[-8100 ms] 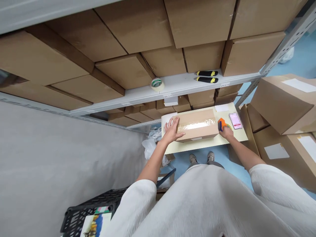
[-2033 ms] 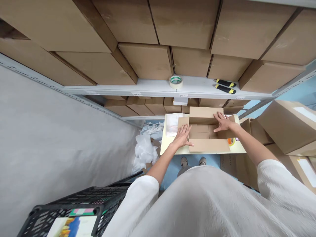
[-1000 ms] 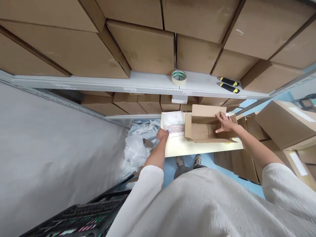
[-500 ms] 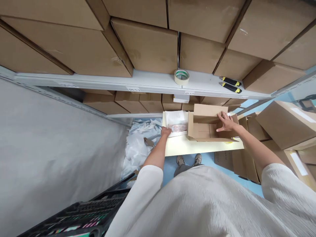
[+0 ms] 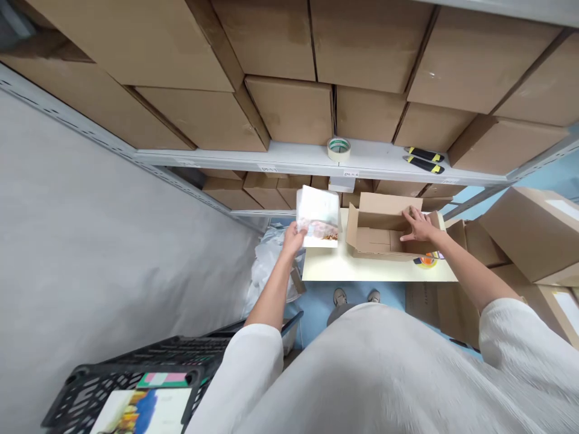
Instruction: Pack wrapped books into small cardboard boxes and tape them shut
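A plastic-wrapped book (image 5: pixel 319 211) with a white and pinkish cover is gripped at its left edge by my left hand (image 5: pixel 294 239), over the table's left end. The open cardboard box (image 5: pixel 371 236) stands on the pale yellow table (image 5: pixel 332 272), flaps up; its visible floor is bare cardboard. My right hand (image 5: pixel 418 225) rests at the box's right end with its fingers spread, the thumb reaching over the inside. Close to the right forearm, a roll of tape with an orange core (image 5: pixel 427 260) lies on the table, partly hidden.
A masking tape roll (image 5: pixel 339 149) and two utility knives (image 5: pixel 425 160) lie on the shelf (image 5: pixel 298 158) among stacked cartons. A black crate (image 5: pixel 81 398) with books stands lower left. White plastic scraps (image 5: pixel 269 265) are heaped left of the table; large cartons (image 5: pixel 529 232) are at right.
My left hand has lifted the book off the table's left end, up and slightly left of the box. My right hand stays at the box. The view has turned left, showing more of the crate.
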`<state>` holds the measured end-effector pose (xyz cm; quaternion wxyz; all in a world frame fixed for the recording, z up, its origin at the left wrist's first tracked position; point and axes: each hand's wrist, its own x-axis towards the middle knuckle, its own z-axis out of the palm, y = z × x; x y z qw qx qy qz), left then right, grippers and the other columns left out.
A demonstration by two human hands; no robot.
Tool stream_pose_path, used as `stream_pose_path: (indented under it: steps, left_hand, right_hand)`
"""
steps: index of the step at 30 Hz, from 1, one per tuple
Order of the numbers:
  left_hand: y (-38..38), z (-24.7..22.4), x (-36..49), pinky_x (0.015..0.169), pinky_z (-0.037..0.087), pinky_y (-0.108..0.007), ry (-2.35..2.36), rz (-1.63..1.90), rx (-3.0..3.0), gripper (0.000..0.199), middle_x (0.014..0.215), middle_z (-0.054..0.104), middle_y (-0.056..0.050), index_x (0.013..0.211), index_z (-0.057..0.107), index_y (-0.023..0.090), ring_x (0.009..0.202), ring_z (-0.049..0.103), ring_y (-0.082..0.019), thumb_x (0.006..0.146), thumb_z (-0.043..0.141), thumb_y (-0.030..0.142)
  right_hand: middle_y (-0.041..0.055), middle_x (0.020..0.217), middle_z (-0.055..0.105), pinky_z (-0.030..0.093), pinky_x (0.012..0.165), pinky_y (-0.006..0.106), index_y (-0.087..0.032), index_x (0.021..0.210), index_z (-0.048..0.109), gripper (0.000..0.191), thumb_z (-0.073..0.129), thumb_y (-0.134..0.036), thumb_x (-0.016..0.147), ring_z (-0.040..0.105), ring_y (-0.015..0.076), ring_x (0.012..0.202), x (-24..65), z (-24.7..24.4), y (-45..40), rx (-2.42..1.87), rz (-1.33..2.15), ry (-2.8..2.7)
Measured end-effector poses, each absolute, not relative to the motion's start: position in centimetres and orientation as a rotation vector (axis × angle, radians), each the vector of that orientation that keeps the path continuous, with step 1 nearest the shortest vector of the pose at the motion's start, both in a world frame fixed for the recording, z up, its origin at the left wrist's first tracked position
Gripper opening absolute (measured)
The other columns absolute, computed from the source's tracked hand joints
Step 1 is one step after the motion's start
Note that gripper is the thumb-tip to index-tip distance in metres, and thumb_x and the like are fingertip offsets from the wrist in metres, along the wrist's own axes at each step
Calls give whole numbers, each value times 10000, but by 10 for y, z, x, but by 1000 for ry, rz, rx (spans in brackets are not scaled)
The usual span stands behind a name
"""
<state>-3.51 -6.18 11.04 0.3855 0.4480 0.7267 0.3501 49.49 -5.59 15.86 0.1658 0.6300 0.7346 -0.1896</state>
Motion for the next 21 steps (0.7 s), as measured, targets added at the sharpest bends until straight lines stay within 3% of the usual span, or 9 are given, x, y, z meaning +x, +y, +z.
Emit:
stream_pose_path:
  steps: [6, 10, 16, 19, 21]
  left_hand:
    - [-78, 202, -54, 870, 681, -371, 1413, 1326, 1236, 380, 1134, 806, -58, 1210, 698, 240, 1000, 790, -242, 881, 757, 421]
    - [-64, 246, -18, 879, 667, -352, 1326, 1328, 1474, 401, 1134, 784, -49, 1239, 683, 233, 1018, 776, -235, 929, 750, 478]
    - [-24, 251, 88, 972, 622, -381, 1305, 897, 1888, 244, 1119, 778, -50, 1203, 698, 199, 1035, 748, -256, 979, 663, 289]
    - [-10, 239, 136, 1023, 591, -427, 1322, 577, 2036, 249, 1105, 792, -68, 1205, 714, 211, 1077, 739, -304, 968, 638, 213]
    - [-2, 231, 160, 1076, 554, -476, 1323, 409, 2133, 261, 1111, 799, -91, 1195, 723, 219, 1135, 733, -349, 951, 641, 177]
  right_hand:
    - [196, 1891, -87, 171, 1335, 727, -251, 1829, 92, 1357, 621, -947, 791, 25, 530, 1723, 504, 154, -57, 1787, -532, 2183]
    - [186, 1898, -31, 199, 1343, 694, -260, 1830, 98, 1321, 597, -944, 815, 79, 508, 1725, 508, 155, -58, 1783, -535, 2227]
    - [182, 1887, 141, 233, 1341, 663, -234, 1811, 224, 1015, 493, -751, 980, 239, 465, 1698, 513, 164, -61, 1803, -504, 2281]
    - [196, 1810, 369, 99, 1360, 700, -221, 1788, 305, 888, 513, -585, 1005, 293, 456, 1670, 524, 171, -65, 1816, -395, 2347]
    - [186, 1775, 438, 11, 1350, 738, -229, 1781, 335, 858, 537, -463, 981, 266, 469, 1672, 535, 176, -70, 1856, -320, 2368]
